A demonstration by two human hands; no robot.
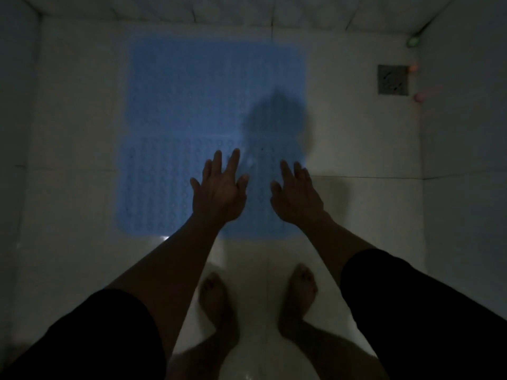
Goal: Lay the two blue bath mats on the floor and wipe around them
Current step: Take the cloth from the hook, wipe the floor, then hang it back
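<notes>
Head view, dim: two blue mats lie flat on the tile floor (68, 187), far mat (214, 86) and near mat (164, 187) meeting edge to edge. Left hand (219, 193) and right hand (296, 198) are over the near mat, fingers spread, gripping nothing; contact with the mat can't be told. Bare feet (216, 297) stand just behind its near edge. Drain (393, 79) at far right. Likely step: pressing the near mat down. Best done with flat palms working outward from the seam so the edges seat. No cloth visible for wiping.

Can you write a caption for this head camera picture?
Both open hands reach over blue bath mats on the tiled floor.
</notes>
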